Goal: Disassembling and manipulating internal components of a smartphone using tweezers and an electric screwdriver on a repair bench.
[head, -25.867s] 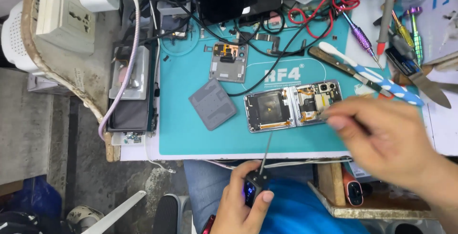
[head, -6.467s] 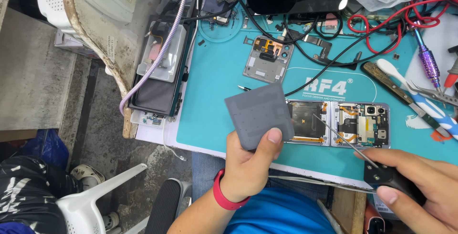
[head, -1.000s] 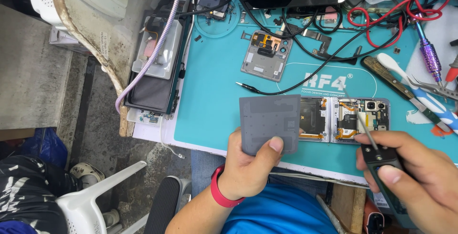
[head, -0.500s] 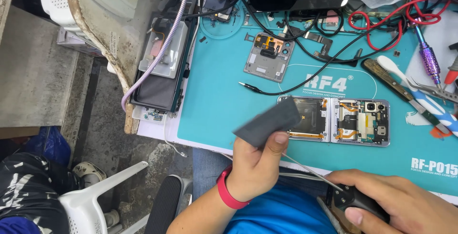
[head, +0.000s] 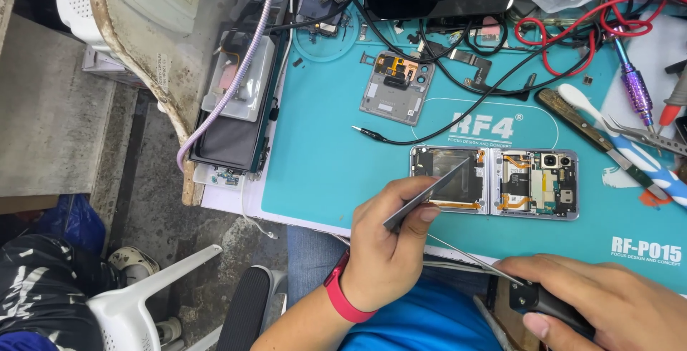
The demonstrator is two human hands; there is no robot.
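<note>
My left hand [head: 390, 244] pinches a thin grey square panel [head: 429, 192], now tilted edge-on, above the left half of an opened folding phone [head: 494, 181] that lies flat on the teal work mat [head: 322, 150]. The phone's boards and camera are exposed. My right hand [head: 608, 308] at the bottom right grips a black-handled tool [head: 551, 306] whose thin metal probe [head: 472, 258] points left, near the mat's front edge. A red band sits on my left wrist.
A small grey phone part [head: 397, 88] lies further back on the mat among black cables and a loose probe [head: 368, 133]. Red wires, a purple tool [head: 633, 86], tweezers and a toothbrush [head: 622, 143] crowd the right. A dark device [head: 232, 118] sits left of the mat; a white chair [head: 154, 301] stands below.
My left hand has turned the grey panel from flat to edge-on over the phone's left half. My right hand drew the probe tool back from the phone toward the mat's front edge.
</note>
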